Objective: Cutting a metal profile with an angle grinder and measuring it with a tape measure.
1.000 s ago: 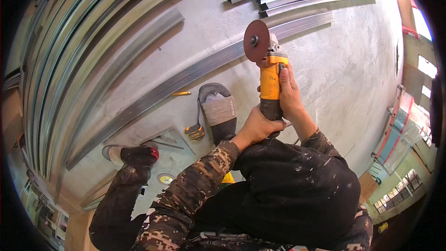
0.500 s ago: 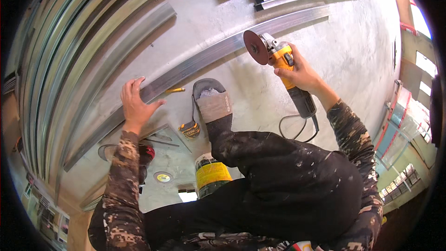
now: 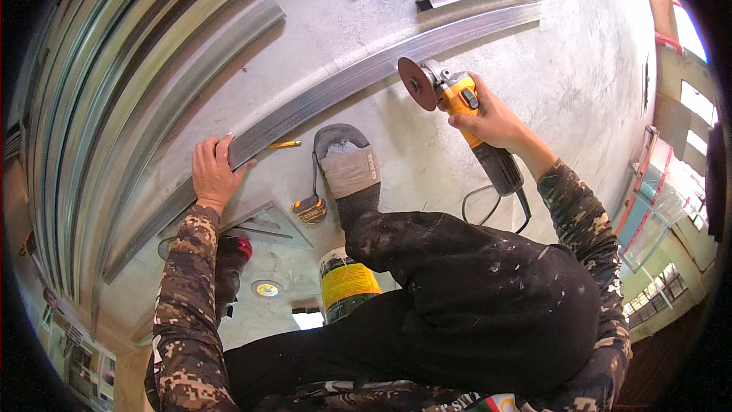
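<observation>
The right hand (image 3: 492, 118) wraps its fingers round the angle grinder (image 3: 460, 98), likely heavy, best held mid-body; the left hand (image 3: 214, 177), thumb spread, rests on a metal profile (image 3: 320, 103), probably stiff, slick.

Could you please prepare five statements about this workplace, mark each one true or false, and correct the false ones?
1. The right hand holds an angle grinder. True.
2. The left hand holds the tape measure. False: the left hand rests on a metal profile; the tape measure lies on the floor.
3. A triangular square lies on the floor. True.
4. The grinder's disc is bright blue. False: the grinder's disc is reddish brown.
5. In the picture, the loose yellow-centred disc is left of the yellow-labelled bucket. True.
</observation>
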`<control>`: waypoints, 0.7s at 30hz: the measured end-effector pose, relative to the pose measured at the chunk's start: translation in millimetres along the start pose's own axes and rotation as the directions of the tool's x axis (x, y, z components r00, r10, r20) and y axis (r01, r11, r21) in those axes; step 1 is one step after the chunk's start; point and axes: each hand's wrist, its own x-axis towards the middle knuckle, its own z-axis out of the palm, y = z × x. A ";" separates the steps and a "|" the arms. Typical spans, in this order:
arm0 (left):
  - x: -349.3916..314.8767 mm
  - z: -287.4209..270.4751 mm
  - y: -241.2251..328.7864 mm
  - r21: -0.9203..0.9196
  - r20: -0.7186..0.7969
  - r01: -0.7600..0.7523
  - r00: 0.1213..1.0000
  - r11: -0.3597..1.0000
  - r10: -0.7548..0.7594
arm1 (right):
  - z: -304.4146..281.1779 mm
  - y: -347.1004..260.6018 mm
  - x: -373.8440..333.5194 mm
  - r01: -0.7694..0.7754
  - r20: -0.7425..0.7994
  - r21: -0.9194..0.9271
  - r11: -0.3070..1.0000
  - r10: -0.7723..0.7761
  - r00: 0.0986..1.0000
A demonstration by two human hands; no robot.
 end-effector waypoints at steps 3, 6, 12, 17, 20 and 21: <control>-0.3 -1.3 -0.7 0.026 0.011 0.001 1.000 1.000 -0.001 | 1.7 -2.9 1.0 -0.038 0.003 -0.008 0.999 0.038 0.999; -0.6 -2.8 -1.1 0.033 0.000 -0.004 1.000 0.999 0.004 | 2.2 -9.0 -0.8 -0.064 0.008 -0.008 0.998 0.064 0.998; -0.3 -0.4 -1.3 0.038 -0.014 -0.011 1.000 0.999 0.012 | 3.6 -1.1 1.6 -0.033 0.019 -0.001 0.999 0.033 0.999; -0.7 -0.5 -1.7 0.037 -0.014 -0.017 1.000 0.999 0.018 | 3.3 -6.8 -0.9 -0.046 0.021 -0.009 0.999 0.046 0.999; -0.6 -0.3 -1.4 0.035 -0.007 -0.016 1.000 0.999 0.016 | 3.1 -7.3 -1.5 -0.046 0.022 -0.012 0.999 0.046 0.999; -0.5 -0.2 -1.3 0.034 -0.007 -0.016 1.000 0.999 0.016 | 3.1 -5.6 -1.0 -0.024 0.019 -0.020 1.000 0.025 1.000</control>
